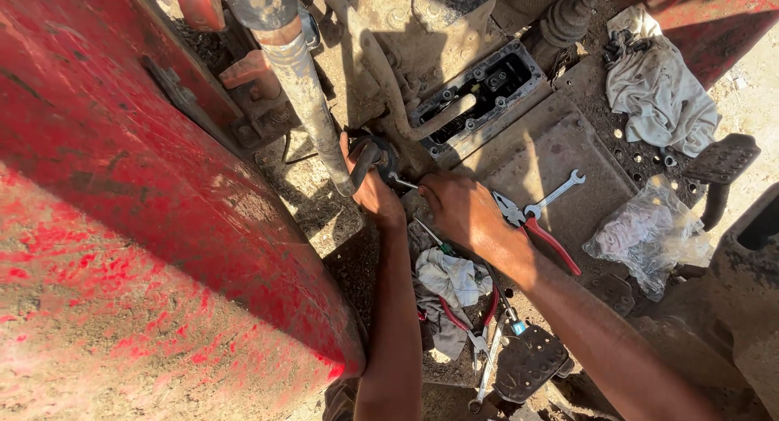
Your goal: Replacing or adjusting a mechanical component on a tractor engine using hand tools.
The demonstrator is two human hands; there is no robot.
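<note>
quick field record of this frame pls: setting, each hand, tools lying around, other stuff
setting: dusty floor plate of a worn red vehicle, seen from above
left hand: gripping a dark curved part beside the steel column
right hand: on a thin metal tool pointed at that part; grip not clear
tools: red-handled pliers, open-ended spanner, more spanners lower down
open housing: cover off, bolts around the rim
other: grey rag, clear plastic bag, white cloth, foot pedal
</note>
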